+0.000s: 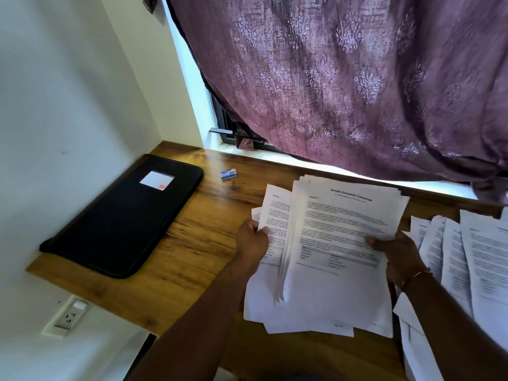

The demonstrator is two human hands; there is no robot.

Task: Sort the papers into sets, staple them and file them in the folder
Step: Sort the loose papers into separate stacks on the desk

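A thick stack of printed white papers [341, 232] is held above the wooden desk [192, 243], in the middle of the view. My left hand [251, 242] grips the left edge of a sheet [275, 213] that sticks out from under the stack. My right hand [395, 254] pinches the stack's right edge with the thumb on top. More printed sheets [464, 259] lie fanned out on the desk to the right. A black zipped folder [123, 215] with a white label lies shut at the desk's left end.
A small blue and white staple box [228, 173] lies on the desk near the window sill. A purple patterned curtain [343, 78] hangs over the window behind the desk. A white wall closes the left side, with a socket [70, 316] below the desk edge.
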